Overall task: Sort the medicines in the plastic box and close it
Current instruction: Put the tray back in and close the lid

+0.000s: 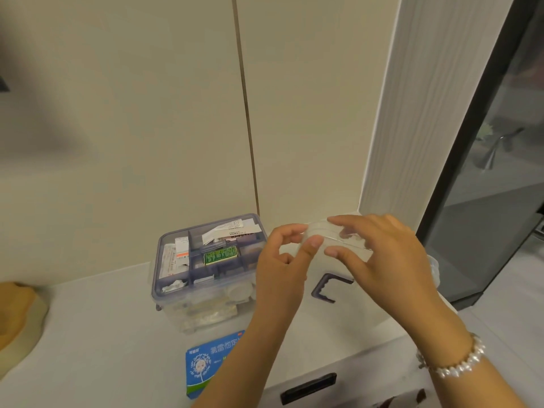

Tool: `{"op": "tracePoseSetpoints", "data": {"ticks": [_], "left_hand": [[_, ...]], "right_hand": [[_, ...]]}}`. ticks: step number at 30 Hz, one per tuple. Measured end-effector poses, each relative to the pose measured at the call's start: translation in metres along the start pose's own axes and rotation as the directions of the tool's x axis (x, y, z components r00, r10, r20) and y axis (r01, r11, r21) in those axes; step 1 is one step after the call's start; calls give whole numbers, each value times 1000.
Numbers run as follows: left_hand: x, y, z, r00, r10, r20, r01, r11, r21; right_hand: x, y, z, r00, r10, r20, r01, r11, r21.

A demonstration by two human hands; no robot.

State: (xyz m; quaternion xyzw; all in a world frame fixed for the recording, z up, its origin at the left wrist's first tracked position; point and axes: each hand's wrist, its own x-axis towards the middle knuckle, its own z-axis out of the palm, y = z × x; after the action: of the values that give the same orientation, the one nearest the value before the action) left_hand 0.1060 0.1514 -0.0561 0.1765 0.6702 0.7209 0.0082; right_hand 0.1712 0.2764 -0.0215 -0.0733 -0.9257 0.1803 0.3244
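A clear plastic box (164, 293) with a purple divided tray stands on the white counter, left of my hands. Its compartments hold paper leaflets, blister packs and a green medicine pack (220, 255). My left hand (282, 260) and my right hand (379, 254) both hold a small clear plastic piece (329, 231) above the counter, fingers pinching its edges. Under my hands lies the clear lid, with its purple handle (326, 287) showing. A blue and white medicine carton (206, 363) lies in front of the box, partly hidden by my left forearm.
A cream wall stands close behind the box. A dark glass door (485, 172) is at the right. A tan object (14, 313) sits at the counter's left edge. A black drawer handle (309, 388) is below the counter front.
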Motion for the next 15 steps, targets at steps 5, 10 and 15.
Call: {"op": "tracePoseSetpoints", "data": {"ticks": [5, 10, 15], "left_hand": [[5, 6, -22, 994, 87, 64, -99, 973, 208], [7, 4, -45, 986, -5, 166, -44, 957, 288], [8, 2, -68, 983, -105, 153, 65, 967, 247]], "right_hand": [[5, 2, -9, 985, 149, 82, -167, 934, 317], [12, 9, -20, 936, 299, 185, -350, 740, 574], [13, 6, -3, 884, 385, 263, -457, 598, 659]]}}
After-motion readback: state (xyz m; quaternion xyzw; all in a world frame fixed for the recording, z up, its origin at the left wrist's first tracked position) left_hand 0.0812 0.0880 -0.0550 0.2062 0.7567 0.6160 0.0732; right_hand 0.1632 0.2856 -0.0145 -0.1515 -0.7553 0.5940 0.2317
